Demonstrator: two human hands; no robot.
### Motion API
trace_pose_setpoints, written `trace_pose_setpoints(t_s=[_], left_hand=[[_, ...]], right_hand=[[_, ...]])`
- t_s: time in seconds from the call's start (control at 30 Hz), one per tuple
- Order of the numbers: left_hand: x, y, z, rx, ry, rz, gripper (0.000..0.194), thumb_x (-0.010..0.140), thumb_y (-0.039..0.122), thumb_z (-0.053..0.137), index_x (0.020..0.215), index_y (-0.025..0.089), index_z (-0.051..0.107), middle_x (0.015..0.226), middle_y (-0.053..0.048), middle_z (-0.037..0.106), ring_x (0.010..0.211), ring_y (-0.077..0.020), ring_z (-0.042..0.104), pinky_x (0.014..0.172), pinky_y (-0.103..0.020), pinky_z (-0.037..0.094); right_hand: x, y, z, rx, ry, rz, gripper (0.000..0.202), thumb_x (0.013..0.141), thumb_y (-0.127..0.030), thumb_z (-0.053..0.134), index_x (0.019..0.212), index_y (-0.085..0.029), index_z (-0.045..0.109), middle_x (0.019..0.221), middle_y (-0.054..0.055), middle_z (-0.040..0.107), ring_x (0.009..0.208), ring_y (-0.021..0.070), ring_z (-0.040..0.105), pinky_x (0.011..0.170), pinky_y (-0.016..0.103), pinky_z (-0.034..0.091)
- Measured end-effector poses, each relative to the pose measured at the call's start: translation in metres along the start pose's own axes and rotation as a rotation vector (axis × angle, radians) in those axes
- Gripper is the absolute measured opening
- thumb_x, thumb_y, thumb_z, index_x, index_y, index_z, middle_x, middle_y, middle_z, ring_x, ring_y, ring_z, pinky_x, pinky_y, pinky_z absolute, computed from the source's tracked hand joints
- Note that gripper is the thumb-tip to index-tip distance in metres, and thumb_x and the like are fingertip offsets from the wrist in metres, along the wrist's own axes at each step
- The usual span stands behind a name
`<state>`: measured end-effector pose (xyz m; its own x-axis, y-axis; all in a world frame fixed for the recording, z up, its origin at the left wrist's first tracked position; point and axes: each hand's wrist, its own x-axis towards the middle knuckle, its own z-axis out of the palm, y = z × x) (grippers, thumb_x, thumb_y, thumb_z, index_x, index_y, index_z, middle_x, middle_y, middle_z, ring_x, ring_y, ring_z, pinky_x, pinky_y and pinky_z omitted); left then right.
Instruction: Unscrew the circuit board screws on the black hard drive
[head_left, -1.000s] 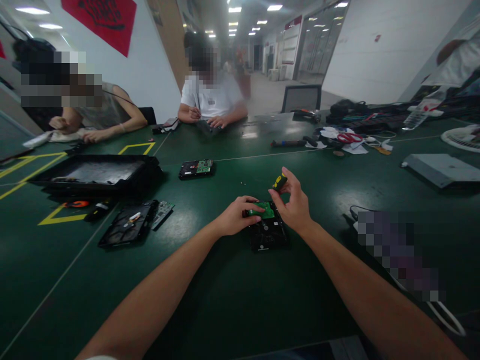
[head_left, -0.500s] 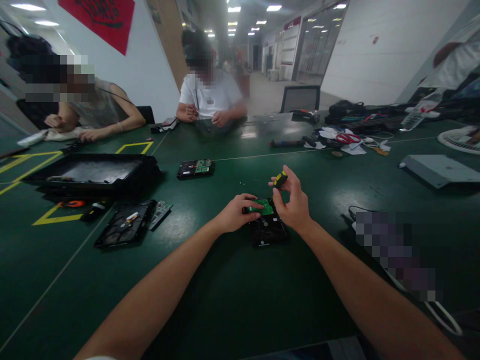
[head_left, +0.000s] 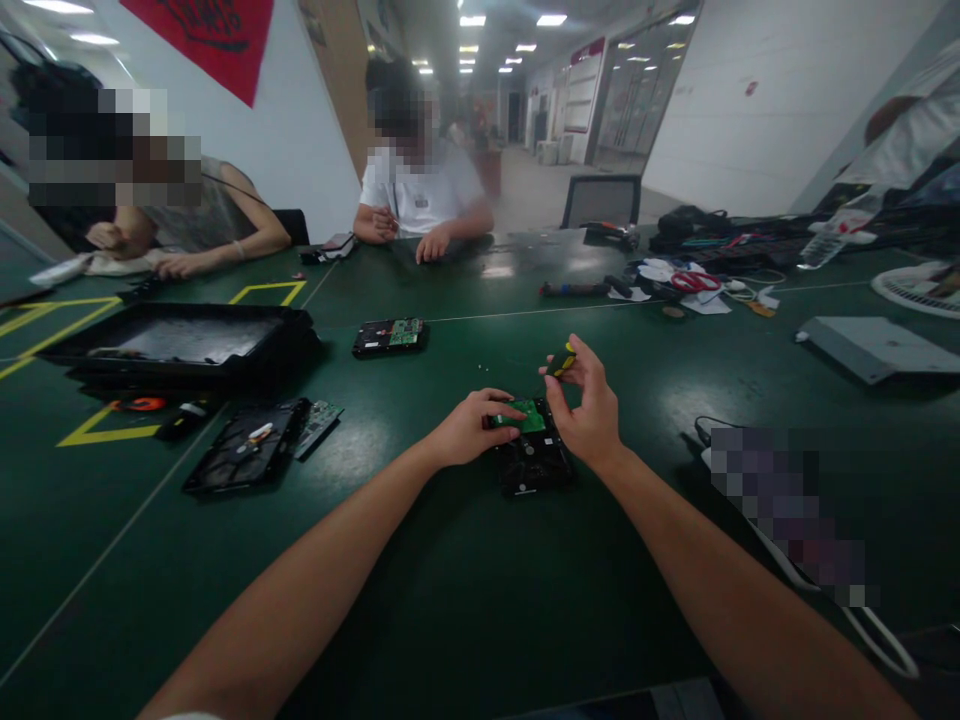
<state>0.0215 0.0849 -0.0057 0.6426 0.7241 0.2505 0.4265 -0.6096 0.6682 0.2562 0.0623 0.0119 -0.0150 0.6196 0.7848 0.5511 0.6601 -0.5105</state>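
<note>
A black hard drive (head_left: 534,465) with a green circuit board (head_left: 531,414) lies on the dark green table in front of me. My left hand (head_left: 484,427) rests on the drive's left side, its fingers over the board and gripping the edge. Above the drive's right side, my right hand (head_left: 581,395) holds a yellow and black screwdriver (head_left: 561,361) between thumb and fingers. The handle is upright and slightly tilted; its tip is too small to make out. Some tiny bits (head_left: 484,368) lie on the table behind my left hand.
Another hard drive (head_left: 390,337) lies further back. To the left are an opened drive (head_left: 247,447), a loose circuit board (head_left: 319,429) and black trays (head_left: 180,345). A metal box (head_left: 877,348) stands right. Two people (head_left: 420,200) sit across the table.
The screwdriver handle has turned slightly in my right hand. My left hand stays on the drive. The hand of the person opposite has moved lower, toward the table.
</note>
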Motion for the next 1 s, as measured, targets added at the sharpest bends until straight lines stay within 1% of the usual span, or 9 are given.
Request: trace_pose_setpoints(t_s=[0.13, 0.33, 0.5, 0.63, 0.7, 0.8, 0.87, 1.0], left_hand=[[-0.0004, -0.0009, 0.0001, 0.001, -0.003, -0.003, 0.029, 0.095, 0.033, 0.075, 0.123, 0.032, 0.077, 0.143, -0.009, 0.059, 0.131, -0.0281, 0.058, 0.115, -0.051, 0.045], [-0.0003, -0.0031, 0.001, 0.01, 0.003, 0.008, 0.029, 0.095, 0.033, 0.075, 0.123, 0.032, 0.077, 0.143, -0.008, 0.059, 0.132, -0.028, 0.057, 0.117, -0.052, 0.042], [-0.0002, -0.001, 0.0005, -0.004, 0.003, 0.002, 0.029, 0.094, 0.032, 0.075, 0.123, 0.031, 0.077, 0.144, -0.009, 0.058, 0.132, -0.0282, 0.058, 0.115, -0.05, 0.045], [0.0, 0.001, 0.0003, 0.005, 0.001, 0.005, 0.029, 0.095, 0.032, 0.075, 0.123, 0.031, 0.077, 0.143, -0.009, 0.059, 0.133, -0.0281, 0.057, 0.116, -0.051, 0.044], [0.0001, 0.0014, 0.0002, 0.008, 0.002, 0.004, 0.029, 0.094, 0.032, 0.075, 0.123, 0.031, 0.077, 0.142, -0.009, 0.059, 0.134, -0.0284, 0.056, 0.117, -0.051, 0.043], [0.0, 0.0014, 0.0001, 0.012, -0.001, -0.01, 0.029, 0.094, 0.033, 0.075, 0.123, 0.031, 0.077, 0.144, -0.009, 0.059, 0.134, -0.0286, 0.056, 0.117, -0.051, 0.043], [-0.0001, 0.0013, 0.0001, 0.014, -0.003, -0.018, 0.029, 0.094, 0.033, 0.075, 0.123, 0.031, 0.077, 0.144, -0.009, 0.058, 0.133, -0.0288, 0.056, 0.117, -0.052, 0.043], [-0.0001, 0.001, 0.0005, 0.002, 0.002, -0.015, 0.029, 0.094, 0.033, 0.075, 0.123, 0.031, 0.077, 0.143, -0.009, 0.059, 0.133, -0.029, 0.057, 0.115, -0.053, 0.045]], right_hand=[[-0.0027, 0.0013, 0.0014, -0.082, 0.035, -0.026, 0.068, 0.097, -0.032, 0.068, 0.157, -0.032, 0.037, 0.135, 0.011, 0.065, 0.094, 0.0235, 0.073, 0.089, 0.048, 0.067], [-0.003, -0.0007, 0.0024, -0.05, 0.012, -0.031, 0.067, 0.1, -0.028, 0.06, 0.16, -0.029, 0.03, 0.141, 0.014, 0.061, 0.101, 0.0242, 0.074, 0.094, 0.048, 0.065], [-0.0032, -0.0014, 0.0014, -0.134, 0.026, -0.073, 0.069, 0.097, -0.031, 0.066, 0.159, -0.032, 0.034, 0.138, 0.012, 0.063, 0.094, 0.0241, 0.071, 0.089, 0.049, 0.066], [-0.0023, -0.0035, -0.0007, -0.13, -0.031, -0.086, 0.071, 0.099, -0.026, 0.059, 0.163, -0.031, 0.027, 0.143, 0.012, 0.061, 0.102, 0.0255, 0.071, 0.095, 0.05, 0.064], [-0.0015, -0.0048, -0.0011, -0.128, -0.039, -0.087, 0.072, 0.1, -0.025, 0.057, 0.164, -0.031, 0.024, 0.14, 0.012, 0.063, 0.103, 0.0254, 0.071, 0.097, 0.05, 0.064], [-0.0006, -0.0056, -0.0008, -0.156, -0.003, -0.097, 0.071, 0.099, -0.026, 0.061, 0.162, -0.033, 0.03, 0.134, 0.01, 0.065, 0.1, 0.025, 0.07, 0.093, 0.05, 0.065], [-0.0002, -0.0053, -0.0006, -0.159, 0.011, -0.1, 0.07, 0.098, -0.029, 0.064, 0.16, -0.034, 0.033, 0.135, 0.01, 0.065, 0.102, 0.0257, 0.07, 0.091, 0.049, 0.065], [-0.0003, -0.0036, -0.0005, -0.114, -0.016, -0.08, 0.069, 0.101, -0.03, 0.058, 0.162, -0.034, 0.028, 0.144, 0.011, 0.061, 0.109, 0.0271, 0.07, 0.096, 0.051, 0.064]])
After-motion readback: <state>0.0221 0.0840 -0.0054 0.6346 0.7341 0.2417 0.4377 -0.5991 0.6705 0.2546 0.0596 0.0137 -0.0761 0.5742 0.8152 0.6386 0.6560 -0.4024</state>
